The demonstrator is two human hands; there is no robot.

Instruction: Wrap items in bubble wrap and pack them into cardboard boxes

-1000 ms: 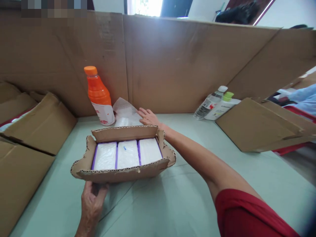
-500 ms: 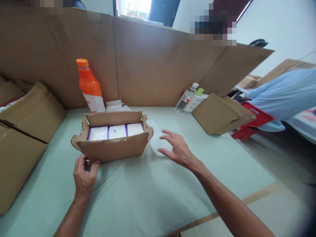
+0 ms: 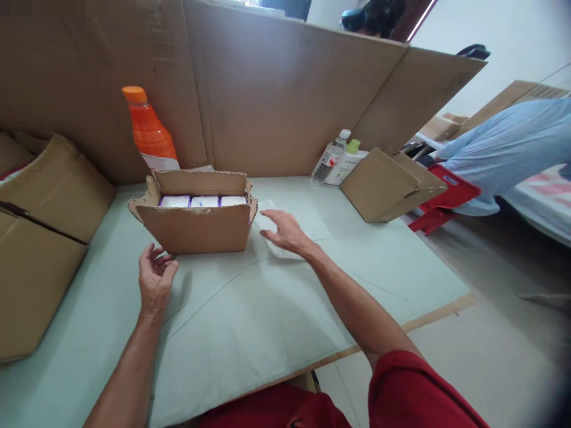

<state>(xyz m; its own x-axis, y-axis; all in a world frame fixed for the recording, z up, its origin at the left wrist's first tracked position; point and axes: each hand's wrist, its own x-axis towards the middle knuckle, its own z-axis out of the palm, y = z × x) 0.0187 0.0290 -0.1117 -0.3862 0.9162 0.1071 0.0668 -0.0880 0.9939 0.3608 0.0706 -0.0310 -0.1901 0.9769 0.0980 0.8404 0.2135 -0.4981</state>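
Right hand (image 3: 288, 233) on packet (image 3: 277, 248) (label unreadable)

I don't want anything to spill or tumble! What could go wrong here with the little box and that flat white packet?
The right hand presses on the thin white packet; it might crumple or slide on the smooth table. The left hand sits off the cardboard box, so a nudge could push the box into the orange bottle standing right behind it, and the bottle might tip.

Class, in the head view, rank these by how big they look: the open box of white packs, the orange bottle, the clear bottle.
1. Open box, nearest the camera.
2. Orange bottle, partly hidden behind the box.
3. Clear bottle, farther off, so its true size is unsure.
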